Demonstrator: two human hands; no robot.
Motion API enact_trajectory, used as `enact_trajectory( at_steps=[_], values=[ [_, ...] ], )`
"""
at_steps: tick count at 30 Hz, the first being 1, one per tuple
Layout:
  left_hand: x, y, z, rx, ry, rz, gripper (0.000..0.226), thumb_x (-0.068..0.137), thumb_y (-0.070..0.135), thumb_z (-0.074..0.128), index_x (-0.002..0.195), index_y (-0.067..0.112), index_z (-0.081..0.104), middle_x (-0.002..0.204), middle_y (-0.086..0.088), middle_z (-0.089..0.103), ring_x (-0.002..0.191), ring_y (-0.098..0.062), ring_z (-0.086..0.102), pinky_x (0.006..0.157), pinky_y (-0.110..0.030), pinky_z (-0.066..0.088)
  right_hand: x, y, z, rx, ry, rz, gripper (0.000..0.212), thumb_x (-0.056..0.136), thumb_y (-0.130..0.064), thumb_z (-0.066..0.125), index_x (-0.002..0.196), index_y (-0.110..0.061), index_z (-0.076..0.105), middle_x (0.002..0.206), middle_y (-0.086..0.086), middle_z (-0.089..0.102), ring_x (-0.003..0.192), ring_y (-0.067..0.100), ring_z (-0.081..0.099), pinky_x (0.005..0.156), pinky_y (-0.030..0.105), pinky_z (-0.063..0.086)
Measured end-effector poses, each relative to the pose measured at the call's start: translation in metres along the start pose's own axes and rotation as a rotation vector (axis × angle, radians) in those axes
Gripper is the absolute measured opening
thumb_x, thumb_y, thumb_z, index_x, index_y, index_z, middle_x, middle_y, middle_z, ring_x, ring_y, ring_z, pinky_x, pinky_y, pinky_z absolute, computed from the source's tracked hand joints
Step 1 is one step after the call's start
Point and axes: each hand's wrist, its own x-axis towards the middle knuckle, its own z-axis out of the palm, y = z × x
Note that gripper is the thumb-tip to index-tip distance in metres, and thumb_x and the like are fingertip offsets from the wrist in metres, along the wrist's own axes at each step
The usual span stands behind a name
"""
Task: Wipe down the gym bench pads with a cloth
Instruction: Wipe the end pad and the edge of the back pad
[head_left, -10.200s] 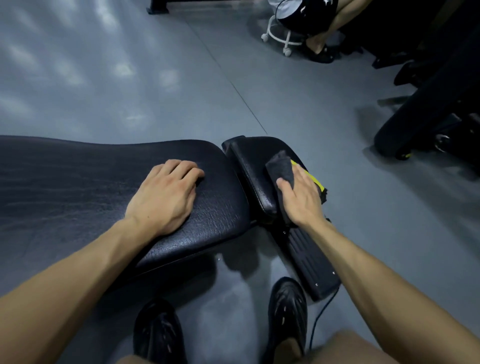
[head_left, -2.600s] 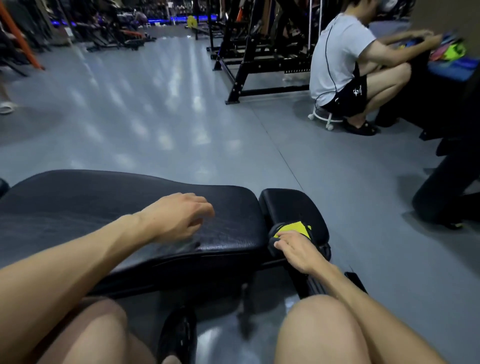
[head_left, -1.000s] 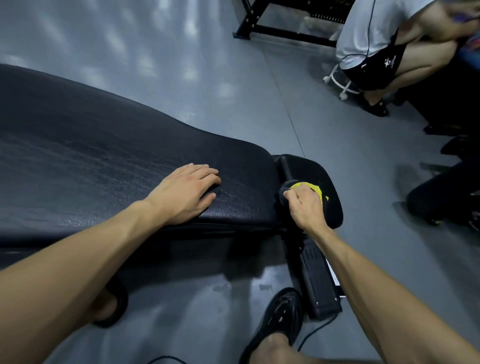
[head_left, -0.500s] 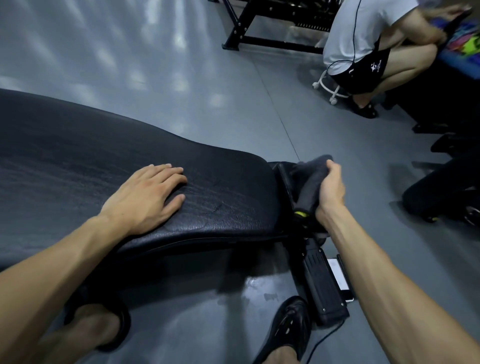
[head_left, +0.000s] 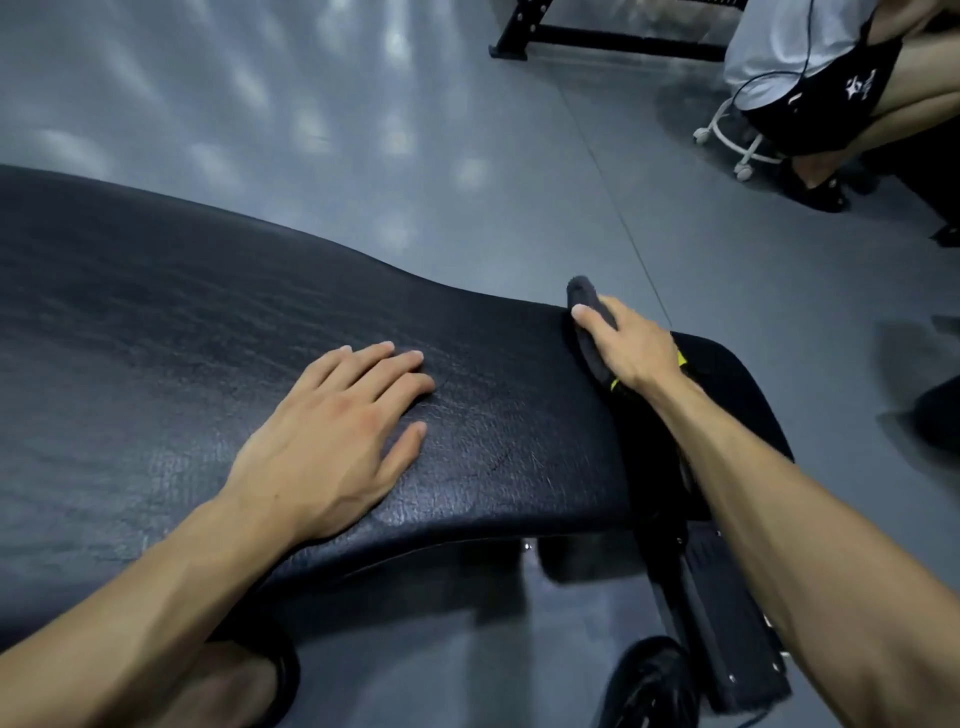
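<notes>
Cloth (head_left: 589, 332), dark with a yellow edge, sits at the long pad's (head_left: 208, 322) three o'clock end, gripped by the right hand (head_left: 631, 345) with fingers curled around it. Left hand (head_left: 332, 441) rests flat on the pad, fingers straight and slightly apart.

The long bench pad (head_left: 208, 338) ran across the left and middle; the left hand (head_left: 332, 436) lay flat on top of it, near its right end; the right hand (head_left: 628, 348) held a cloth (head_left: 584, 301) against that end, in the gap before the smaller seat pad (head_left: 727, 395) on the right; a person (head_left: 810, 67) sat on a stool (head_left: 737, 140) far back right.
</notes>
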Motion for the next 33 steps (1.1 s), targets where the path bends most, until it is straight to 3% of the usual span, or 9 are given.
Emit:
enact_trajectory(
  at_steps=[3,6,9,12,15,20,24,28,33],
  values=[
    [0.003,0.001,0.001,0.002,0.004,0.003,0.049,0.102,0.05,0.03,0.14,0.028,0.052,0.155,0.005,0.046,0.148,-0.02,0.035,0.122,-0.043,0.025,0.028,-0.023,-0.011,-0.066,-0.124,0.091,0.057,0.089,-0.07,0.029,0.101,-0.026,0.063,0.112,0.009,0.066,0.099,0.032,0.055,0.081,0.041,0.037],
    [0.003,0.002,0.001,-0.016,0.01,-0.003,0.046,0.102,0.049,0.032,0.138,0.029,0.053,0.155,0.006,0.047,0.148,-0.02,0.036,0.122,-0.045,0.025,0.046,-0.06,-0.014,-0.16,-0.242,0.083,0.059,0.088,-0.067,0.037,0.103,-0.017,0.065,0.119,0.014,0.065,0.101,0.034,0.056,0.08,0.038,0.036],
    [0.006,0.003,0.0,-0.017,0.007,-0.005,0.045,0.102,0.048,0.033,0.138,0.029,0.053,0.154,0.006,0.047,0.148,-0.02,0.036,0.122,-0.045,0.026,0.054,-0.13,0.007,-0.122,-0.313,-0.083,0.052,0.088,-0.067,0.041,0.102,-0.023,0.064,0.133,0.013,0.063,0.116,0.032,0.057,0.085,0.037,0.038],
    [0.006,0.005,-0.001,-0.004,0.011,-0.006,0.044,0.102,0.047,0.034,0.137,0.029,0.054,0.154,0.006,0.048,0.147,-0.02,0.037,0.122,-0.045,0.027,0.041,-0.191,0.032,-0.008,-0.301,-0.288,0.062,0.087,-0.071,0.033,0.091,-0.02,0.068,0.113,0.011,0.069,0.102,0.034,0.059,0.084,0.039,0.043],
    [0.007,0.003,-0.002,-0.011,-0.012,-0.012,0.045,0.102,0.048,0.033,0.138,0.03,0.053,0.155,0.007,0.046,0.148,-0.019,0.035,0.122,-0.044,0.025,0.035,-0.173,0.035,-0.026,-0.201,-0.371,0.069,0.079,-0.077,0.023,0.091,-0.027,0.069,0.105,0.008,0.071,0.097,0.035,0.06,0.082,0.041,0.047],
    [0.004,0.004,-0.002,-0.015,-0.011,-0.005,0.045,0.104,0.048,0.031,0.14,0.031,0.051,0.156,0.008,0.045,0.149,-0.019,0.033,0.122,-0.045,0.025,0.05,-0.083,0.012,-0.089,-0.127,-0.157,0.08,0.073,-0.083,0.021,0.108,-0.032,0.072,0.12,0.01,0.07,0.108,0.038,0.06,0.081,0.041,0.041],
    [0.005,0.003,0.0,-0.027,0.017,0.0,0.045,0.103,0.047,0.032,0.138,0.029,0.053,0.154,0.007,0.047,0.148,-0.02,0.035,0.122,-0.046,0.027,0.051,-0.062,0.006,-0.044,-0.123,-0.032,0.067,0.073,-0.082,0.026,0.087,-0.032,0.068,0.109,0.009,0.07,0.099,0.035,0.059,0.085,0.042,0.044],
    [0.004,0.002,0.002,-0.046,0.041,0.012,0.043,0.103,0.045,0.035,0.137,0.027,0.053,0.153,0.005,0.049,0.146,-0.022,0.037,0.12,-0.047,0.029,0.046,-0.089,0.01,-0.098,-0.136,-0.024,0.057,0.078,-0.069,0.035,0.081,-0.024,0.069,0.1,0.013,0.07,0.089,0.033,0.058,0.075,0.038,0.04],
    [0.006,0.001,0.002,-0.049,0.07,0.019,0.044,0.101,0.044,0.036,0.135,0.025,0.057,0.151,0.004,0.052,0.145,-0.023,0.04,0.119,-0.048,0.032,0.026,-0.195,0.036,-0.103,-0.168,-0.266,0.057,0.09,-0.063,0.03,0.096,-0.024,0.07,0.104,0.011,0.07,0.096,0.034,0.059,0.081,0.04,0.043]
  ],
)
